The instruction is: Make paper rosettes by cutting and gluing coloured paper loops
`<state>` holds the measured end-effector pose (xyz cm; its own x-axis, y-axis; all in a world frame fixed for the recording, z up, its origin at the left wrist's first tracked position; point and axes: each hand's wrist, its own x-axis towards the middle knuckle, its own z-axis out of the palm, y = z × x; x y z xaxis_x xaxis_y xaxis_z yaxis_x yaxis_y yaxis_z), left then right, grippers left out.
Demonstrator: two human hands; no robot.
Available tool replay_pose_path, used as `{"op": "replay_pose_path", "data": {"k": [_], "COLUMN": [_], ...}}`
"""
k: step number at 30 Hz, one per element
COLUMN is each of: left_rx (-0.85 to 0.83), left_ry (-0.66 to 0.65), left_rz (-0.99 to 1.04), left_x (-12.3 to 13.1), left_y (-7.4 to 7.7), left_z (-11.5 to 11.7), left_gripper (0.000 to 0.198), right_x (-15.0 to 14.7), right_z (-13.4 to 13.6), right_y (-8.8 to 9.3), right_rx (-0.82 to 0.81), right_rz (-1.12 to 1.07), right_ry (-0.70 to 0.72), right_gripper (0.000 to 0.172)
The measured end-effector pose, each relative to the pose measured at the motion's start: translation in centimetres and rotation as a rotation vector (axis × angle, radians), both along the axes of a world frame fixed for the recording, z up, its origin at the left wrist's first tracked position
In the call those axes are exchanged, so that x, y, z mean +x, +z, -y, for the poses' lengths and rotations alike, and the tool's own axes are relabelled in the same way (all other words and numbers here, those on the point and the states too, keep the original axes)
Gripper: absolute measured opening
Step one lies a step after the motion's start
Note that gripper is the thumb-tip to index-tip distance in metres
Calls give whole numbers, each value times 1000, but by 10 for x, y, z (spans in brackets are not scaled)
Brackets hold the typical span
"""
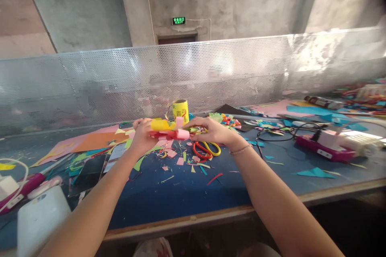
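Above the blue tabletop my two hands hold up a paper craft [169, 133] made of curled pink, red and yellow strips. My left hand [143, 136] is closed round its left side. On the other side, the thumb and fingers of my right hand [212, 130] pinch its right edge, where some green strips show. Just below my right hand lie scissors [202, 150] with red and yellow handles. A yellow cylinder [180, 109] with printing on it stands right behind the craft.
Coloured paper scraps [181, 161] litter the table [169, 204]. Orange and pink sheets [99, 140] lie left, near a dark phone [90, 172]. Magenta power strips [324, 148] with cables sit at both sides. A perforated metal screen [120, 84] runs along the back.
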<state>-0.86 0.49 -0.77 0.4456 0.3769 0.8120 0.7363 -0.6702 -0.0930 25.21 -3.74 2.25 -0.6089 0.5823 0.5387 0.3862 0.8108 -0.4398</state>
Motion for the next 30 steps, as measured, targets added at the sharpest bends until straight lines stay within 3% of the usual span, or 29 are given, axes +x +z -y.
{"op": "replay_pose_path", "data": {"k": [4, 10, 15, 22, 30], "left_rx": [244, 356, 332, 178, 110], "left_ry": [-11, 75, 75, 75, 107], "left_rz": [-71, -210, -229, -303, -342], "left_x": [-10, -17, -21, -22, -19], "left_y": [-4, -12, -16, -20, -31], "left_z": [6, 8, -1, -3, -4], "left_gripper": [10, 16, 12, 10, 16], "right_x": [-7, -22, -28, -33, -35], "right_z": [-11, -22, -28, -35, -38], "right_y": [-11, -35, -47, -59, -68], "right_rx": [137, 297, 413, 476, 413], "right_rz": [78, 202, 258, 262, 345], "right_ry": [-4, -52, -34, -74, -91], "right_gripper": [33, 50, 50, 31, 30]}}
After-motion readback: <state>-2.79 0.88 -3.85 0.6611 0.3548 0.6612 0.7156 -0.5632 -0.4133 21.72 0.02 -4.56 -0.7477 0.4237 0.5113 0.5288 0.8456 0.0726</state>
